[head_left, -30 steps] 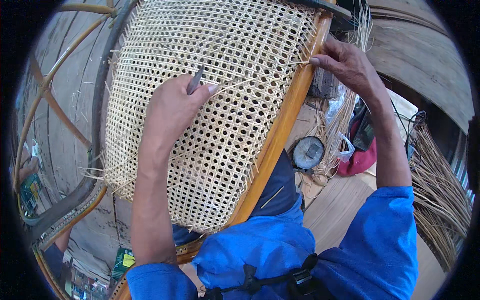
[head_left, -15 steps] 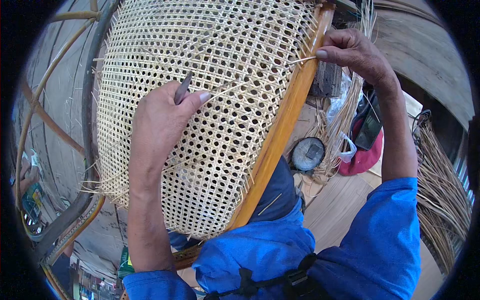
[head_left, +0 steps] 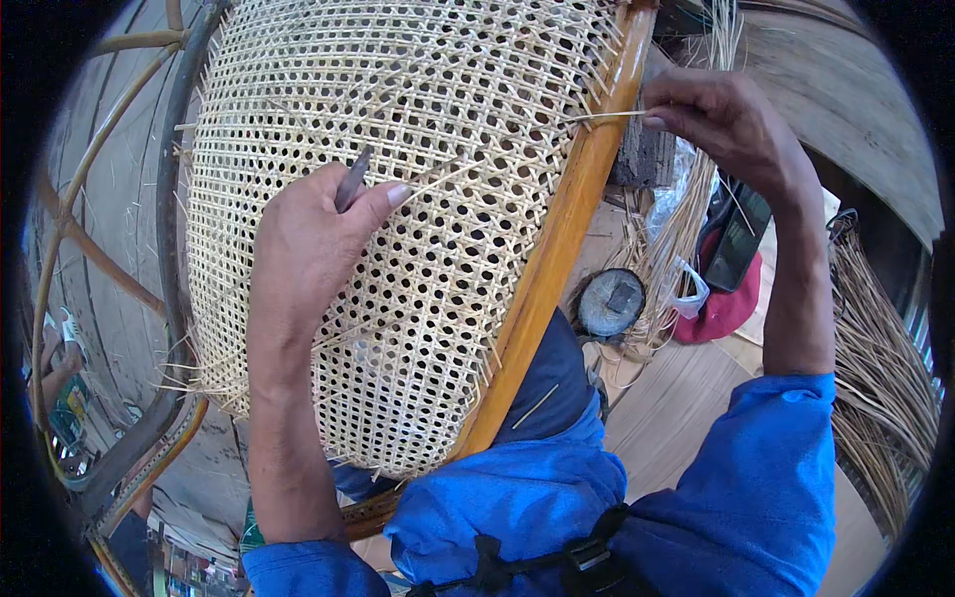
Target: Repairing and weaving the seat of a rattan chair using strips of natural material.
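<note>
A pale woven cane panel (head_left: 438, 279) with an open hole pattern spreads before me, edged on the right by a varnished wooden rail (head_left: 552, 244). Over its middle, my left hand (head_left: 308, 229) is closed around a dark, flat-tipped tool (head_left: 353, 179), whose full shape the fingers hide. A thin cane strand (head_left: 438, 181) runs from near that thumb into the weave. Just past the rail, my right hand (head_left: 726, 124) pinches the end of another cane strand (head_left: 612, 115), which stretches straight across the rail from the panel's edge.
Loose cane strands (head_left: 676, 249) hang beyond the rail, beside a round dark-rimmed dish (head_left: 611, 301), a red cloth item (head_left: 731, 303) and a dark phone-like object (head_left: 738, 242). A cane bundle (head_left: 880, 368) lies far right. Bent cane framework (head_left: 75, 214) stands left; another person's hand (head_left: 65, 363) shows there.
My right hand has moved a little right, drawing more of its strand across the rail. My left hand and the panel have shifted slightly left in view.
</note>
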Demonstrator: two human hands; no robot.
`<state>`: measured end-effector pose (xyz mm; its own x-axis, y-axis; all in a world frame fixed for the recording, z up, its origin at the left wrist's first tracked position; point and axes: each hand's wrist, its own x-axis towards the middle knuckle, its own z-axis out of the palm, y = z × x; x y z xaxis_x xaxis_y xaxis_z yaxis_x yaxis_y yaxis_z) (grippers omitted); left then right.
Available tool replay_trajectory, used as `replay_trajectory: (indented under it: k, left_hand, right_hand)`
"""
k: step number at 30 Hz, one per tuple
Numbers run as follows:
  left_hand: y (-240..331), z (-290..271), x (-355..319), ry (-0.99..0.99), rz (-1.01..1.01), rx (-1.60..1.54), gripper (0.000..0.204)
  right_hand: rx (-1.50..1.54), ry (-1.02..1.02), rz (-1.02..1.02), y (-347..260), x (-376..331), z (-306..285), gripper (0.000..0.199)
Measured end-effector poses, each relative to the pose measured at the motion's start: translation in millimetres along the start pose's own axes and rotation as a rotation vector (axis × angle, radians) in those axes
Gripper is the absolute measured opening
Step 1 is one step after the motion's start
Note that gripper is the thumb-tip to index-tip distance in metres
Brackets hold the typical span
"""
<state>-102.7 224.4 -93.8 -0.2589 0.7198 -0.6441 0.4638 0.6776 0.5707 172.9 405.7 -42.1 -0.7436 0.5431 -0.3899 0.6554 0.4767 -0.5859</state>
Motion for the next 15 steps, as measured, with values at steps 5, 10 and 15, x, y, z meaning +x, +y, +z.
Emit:
replay_trajectory:
  k: [5, 10, 15]
  left_hand:
    - [-5.4, 0.1, -0.5, 0.0, -0.004, -0.017, 0.039]
    - [-2.7, 2.5, 0.2, 0.009, 0.017, -0.032, 0.04]
    - [-4.8, 2.1, 0.7, -0.001, 0.011, -0.029, 0.037]
  right_hand:
    - [0.016, -0.375, -0.023, -39.9, 6.1, -9.9, 0.023]
    - [0.302, -0.2, 0.185, -5.6, 19.2, -12.6, 0.026]
    - [0.235, -0.197, 0.138, 20.7, 27.6, -2.8, 0.032]
